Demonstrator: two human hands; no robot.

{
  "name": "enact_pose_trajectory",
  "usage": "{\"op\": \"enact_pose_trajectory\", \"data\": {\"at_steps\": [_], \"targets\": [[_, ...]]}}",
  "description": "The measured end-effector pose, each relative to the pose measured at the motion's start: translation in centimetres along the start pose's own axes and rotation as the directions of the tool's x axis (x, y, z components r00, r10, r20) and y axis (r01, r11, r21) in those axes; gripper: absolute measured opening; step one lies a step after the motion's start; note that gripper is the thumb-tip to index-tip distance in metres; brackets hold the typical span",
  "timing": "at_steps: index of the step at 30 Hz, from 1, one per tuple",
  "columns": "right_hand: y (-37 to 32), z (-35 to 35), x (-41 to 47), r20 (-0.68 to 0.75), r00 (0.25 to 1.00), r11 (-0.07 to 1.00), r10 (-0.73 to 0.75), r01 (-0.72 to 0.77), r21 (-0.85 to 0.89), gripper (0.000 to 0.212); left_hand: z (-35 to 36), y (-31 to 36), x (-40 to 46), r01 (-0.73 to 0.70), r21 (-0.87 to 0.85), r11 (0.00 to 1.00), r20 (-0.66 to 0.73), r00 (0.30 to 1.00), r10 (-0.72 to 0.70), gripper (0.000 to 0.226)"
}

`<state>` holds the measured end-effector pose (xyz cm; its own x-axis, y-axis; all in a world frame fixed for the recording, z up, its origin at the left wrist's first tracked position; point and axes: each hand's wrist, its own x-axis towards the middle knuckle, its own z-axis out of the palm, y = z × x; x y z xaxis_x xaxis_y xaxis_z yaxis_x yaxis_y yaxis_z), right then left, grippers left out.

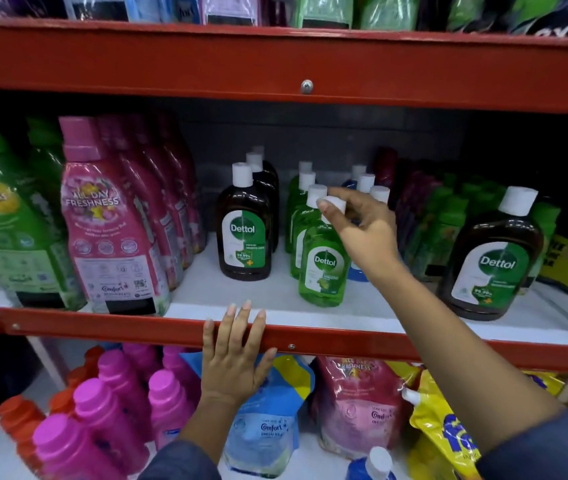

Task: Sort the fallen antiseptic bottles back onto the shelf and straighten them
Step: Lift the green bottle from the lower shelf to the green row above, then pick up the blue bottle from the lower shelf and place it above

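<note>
A green Dettol bottle (323, 268) stands upright at the front of a row of green bottles (298, 209) on the white middle shelf (241, 299). My right hand (362, 230) pinches its white cap (336, 204) between thumb and fingers. To the left stands a row of brown Dettol bottles (244, 233). A larger brown Dettol bottle (492, 261) stands at the right. Blue bottles (357, 271) sit mostly hidden behind my right hand. My left hand (235, 355) rests flat with spread fingers on the red shelf edge (102, 325).
Pink (113, 230) and green (16, 230) fabric softener bottles fill the shelf's left side. Dark and green bottles (438, 220) crowd the right. The red upper shelf beam (275, 64) hangs just above. Below are pink bottles (109, 410) and refill pouches (265, 420).
</note>
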<state>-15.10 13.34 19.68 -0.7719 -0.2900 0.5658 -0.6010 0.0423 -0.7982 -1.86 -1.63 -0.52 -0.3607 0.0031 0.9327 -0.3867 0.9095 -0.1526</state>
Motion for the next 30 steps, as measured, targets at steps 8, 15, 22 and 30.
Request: {"op": "enact_pose_trajectory", "data": {"at_steps": [8, 15, 22, 30], "targets": [[0.6, 0.0, -0.7, 0.064, 0.997, 0.997, -0.052, 0.056, -0.057, 0.036, 0.3, 0.0, 0.0, 0.003, 0.015, 1.0, -0.011, 1.0, -0.002, 0.052], [0.2, -1.6, -3.4, 0.106, 0.976, 0.959, -0.189, 0.207, -0.193, 0.054, 0.3, 0.1, 0.0, -0.009, -0.01, 1.0, -0.027, 1.0, 0.009, 0.051], [4.5, -4.1, -13.6, -0.054, 0.91, 0.864, -0.412, 0.371, -0.34, 0.032, 0.4, 0.1, -0.1, -0.023, -0.021, 1.0, -0.049, 0.999, 0.022, 0.05], [12.4, -6.2, -24.8, 0.152, 0.976, 0.896, -0.157, 0.205, -0.394, 0.026, 0.6, -0.1, -0.5, -0.038, -0.038, 0.999, -0.078, 0.996, 0.035, 0.049]]}}
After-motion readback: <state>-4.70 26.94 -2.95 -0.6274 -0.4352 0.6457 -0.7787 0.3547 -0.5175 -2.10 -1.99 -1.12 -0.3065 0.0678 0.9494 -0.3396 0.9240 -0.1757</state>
